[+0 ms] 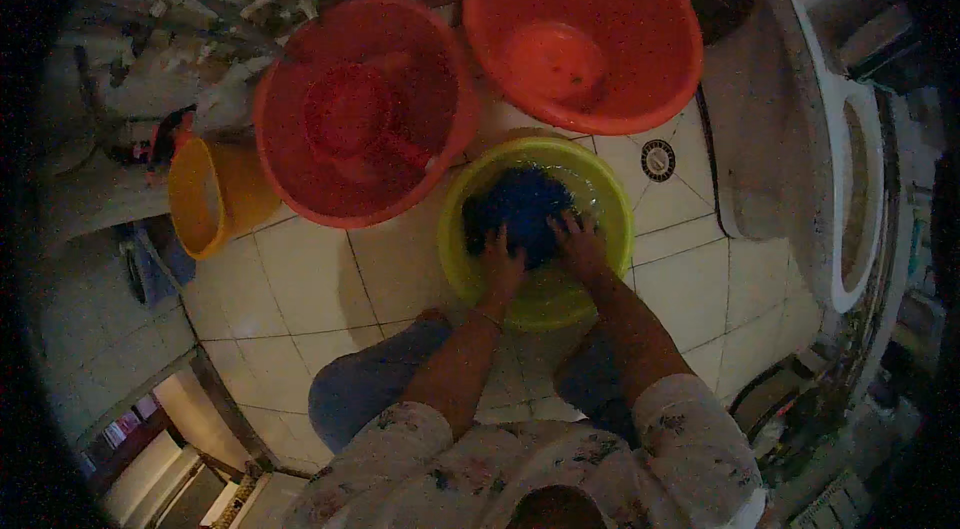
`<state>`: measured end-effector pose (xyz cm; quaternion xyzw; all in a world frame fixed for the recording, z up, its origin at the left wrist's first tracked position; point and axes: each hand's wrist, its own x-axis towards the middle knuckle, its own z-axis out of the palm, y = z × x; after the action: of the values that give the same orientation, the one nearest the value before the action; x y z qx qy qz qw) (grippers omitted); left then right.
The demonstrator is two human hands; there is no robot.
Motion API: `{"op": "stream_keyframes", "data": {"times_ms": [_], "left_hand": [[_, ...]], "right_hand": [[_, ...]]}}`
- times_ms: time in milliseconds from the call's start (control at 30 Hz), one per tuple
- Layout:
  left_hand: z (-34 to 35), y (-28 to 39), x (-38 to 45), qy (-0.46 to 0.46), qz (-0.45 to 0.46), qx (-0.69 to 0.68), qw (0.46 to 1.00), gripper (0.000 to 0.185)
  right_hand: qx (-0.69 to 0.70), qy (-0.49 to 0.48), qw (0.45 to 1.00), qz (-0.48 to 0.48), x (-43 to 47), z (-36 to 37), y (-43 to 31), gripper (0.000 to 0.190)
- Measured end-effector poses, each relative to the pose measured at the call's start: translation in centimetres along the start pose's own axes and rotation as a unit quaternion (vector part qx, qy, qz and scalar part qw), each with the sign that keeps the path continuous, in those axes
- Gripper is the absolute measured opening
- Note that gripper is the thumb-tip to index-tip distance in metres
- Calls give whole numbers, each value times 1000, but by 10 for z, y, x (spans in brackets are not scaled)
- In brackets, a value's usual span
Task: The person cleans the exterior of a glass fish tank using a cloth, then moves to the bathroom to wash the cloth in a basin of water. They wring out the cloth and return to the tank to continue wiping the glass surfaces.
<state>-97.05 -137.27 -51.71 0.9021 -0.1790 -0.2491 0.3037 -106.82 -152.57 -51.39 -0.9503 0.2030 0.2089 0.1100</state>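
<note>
On the tiled floor before me stands a yellow-green plastic basin [626,229] with water in it. A bunched dark blue cloth [529,206] lies in the water. My left hand [502,259] rests on the cloth's near left part, fingers spread. Against its right side is my right hand [579,240], also with fingers apart. Both hands touch the cloth; whether the fingertips grip any of it is too dark to tell.
A red basin [360,210] holding a red plastic dipper [352,113] stands at the upper left. Beyond is an orange-red basin [622,19]. A yellow bucket [247,195] stands far left, a round floor drain [658,160] right of the green basin, and a toilet [859,199] at the right.
</note>
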Motion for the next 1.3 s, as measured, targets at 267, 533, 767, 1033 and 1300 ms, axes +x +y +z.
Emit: {"op": "stream_keyframes", "data": {"times_ms": [267,533,767,1033,1300], "left_hand": [[16,0,23,70,-176,-515,836,51],[-49,68,19,-152,-204,-772,583,23],[-59,101,0,-92,-169,-803,565,19],[-13,110,18,-65,-240,-618,746,25],[3,30,47,185,-125,-157,962,50]], "right_hand": [[413,57,904,97,4,-40,-36,51],[211,213,946,-124,-58,-116,-89,33],[245,235,940,28,-31,-119,-102,24],[315,206,916,139,-4,-93,-27,41],[105,198,973,57,-4,8,-9,65]]}}
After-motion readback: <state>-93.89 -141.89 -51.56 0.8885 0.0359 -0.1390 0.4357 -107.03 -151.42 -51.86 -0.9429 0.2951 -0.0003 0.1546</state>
